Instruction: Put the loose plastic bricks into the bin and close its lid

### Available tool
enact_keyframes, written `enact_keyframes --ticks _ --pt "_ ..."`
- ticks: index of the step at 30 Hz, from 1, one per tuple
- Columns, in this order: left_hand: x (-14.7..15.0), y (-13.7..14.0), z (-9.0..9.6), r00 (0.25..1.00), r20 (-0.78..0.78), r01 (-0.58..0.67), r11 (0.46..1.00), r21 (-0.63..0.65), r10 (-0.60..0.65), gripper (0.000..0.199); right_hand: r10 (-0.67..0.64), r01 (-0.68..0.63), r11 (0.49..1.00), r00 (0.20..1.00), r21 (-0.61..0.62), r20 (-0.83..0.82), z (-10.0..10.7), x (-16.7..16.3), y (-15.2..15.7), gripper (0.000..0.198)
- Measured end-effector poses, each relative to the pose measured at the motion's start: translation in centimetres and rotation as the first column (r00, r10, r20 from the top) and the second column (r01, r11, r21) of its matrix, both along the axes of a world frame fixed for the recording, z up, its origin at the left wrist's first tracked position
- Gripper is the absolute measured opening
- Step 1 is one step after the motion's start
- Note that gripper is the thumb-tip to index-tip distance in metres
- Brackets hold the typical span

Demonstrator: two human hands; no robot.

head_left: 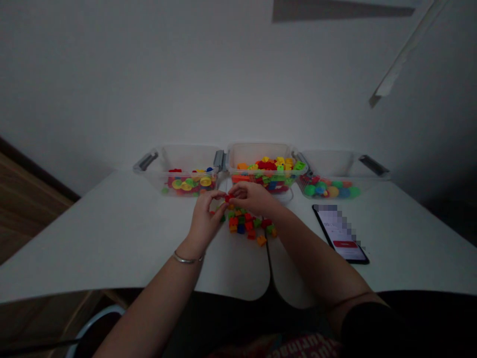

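Between my fingertips is a small red toy brick (pixel 228 198), partly covered by the fingers. My left hand (pixel 205 215) pinches it from the left, thumb and index finger closed on it. From the right, my right hand (pixel 250 198) also grips it with closed fingers. Just below lies a pile of loose toy bricks (pixel 248 225) in red, orange, green and blue on the white table. An orange brick (pixel 261 241) lies at the near edge of that pile. Part of the pile is hidden behind my hands.
Along the wall stand three clear bins: the left bin (pixel 156 174) and middle bin (pixel 261 149) hold colourful toy pieces, the right bin (pixel 368 181) coloured balls. A phone (pixel 339 233) lies to the right. A seam (pixel 270 271) divides the white tabletop (pixel 141 238).
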State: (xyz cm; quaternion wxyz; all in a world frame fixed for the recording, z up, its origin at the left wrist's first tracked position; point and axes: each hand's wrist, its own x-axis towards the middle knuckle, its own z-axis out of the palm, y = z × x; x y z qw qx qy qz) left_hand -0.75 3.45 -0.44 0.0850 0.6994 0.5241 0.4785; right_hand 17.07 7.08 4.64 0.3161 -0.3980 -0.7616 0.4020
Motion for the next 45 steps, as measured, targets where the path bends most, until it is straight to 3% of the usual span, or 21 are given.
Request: enact_keyframes --ticks 3,6,11,15,17,21,25,28,33,40,45 --pt "-0.3 0.1 -0.1 0.998 -0.058 0.015 1.000 0.004 -0.015 0.022 -0.077 0.079 0.992 0.997 0.097 -0.030 1.2 0.7 0.1 0.015" --pt "-0.6 0.3 -0.7 0.994 -0.112 -0.004 0.999 -0.041 -0.001 0.024 -0.221 0.233 0.950 0.972 0.206 -0.078 2.8 2.0 0.0 0.018" --pt "-0.9 0.7 -2.0 0.958 -0.279 -0.101 0.990 -0.095 0.071 0.033 -0.413 0.398 0.795 0.908 0.457 -0.073 4.4 4.6 -0.1 0.018" --pt "-0.7 0.4 -2.9 0.920 -0.376 -0.195 0.962 -0.190 0.112 0.041 -0.531 0.456 0.667 0.846 0.590 -0.053 4.1 6.1 0.6 0.021" --pt "-0.6 0.3 -3.3 0.912 -0.399 -0.192 0.959 -0.210 0.095 0.042 -0.565 0.454 0.632 0.825 0.628 -0.027 3.7 6.4 1.0 0.024" --pt "-0.8 0.7 -3.9 0.929 -0.367 -0.132 0.968 -0.215 0.045 0.042 -0.591 0.437 0.639 0.806 0.633 0.040 3.2 6.2 1.6 0.026" --pt "-1.1 1.3 -4.1 0.945 -0.326 -0.091 0.959 -0.267 -0.002 0.053 -0.570 0.401 0.679 0.816 0.614 0.097 3.1 5.6 1.7 0.025" --pt "-1.1 1.1 -3.8 0.940 -0.341 -0.087 0.948 -0.305 -0.023 0.062 -0.566 0.387 0.679 0.817 0.625 0.109 3.0 5.1 1.7 0.026" --pt "-0.9 0.8 -3.7 0.936 -0.347 -0.048 0.953 -0.300 -0.062 0.068 -0.521 0.288 0.696 0.833 0.657 0.187 2.5 4.5 1.6 0.029" --pt "-0.7 1.5 -4.1 0.952 -0.296 0.016 0.979 -0.203 -0.077 0.074 -0.533 0.183 0.707 0.773 0.683 0.345 2.1 3.4 1.0 0.042" --pt "-0.7 1.6 -3.6 0.955 -0.269 0.071 0.976 -0.207 -0.126 0.067 -0.567 0.160 0.693 0.723 0.703 0.395 2.2 2.9 0.4 0.045"
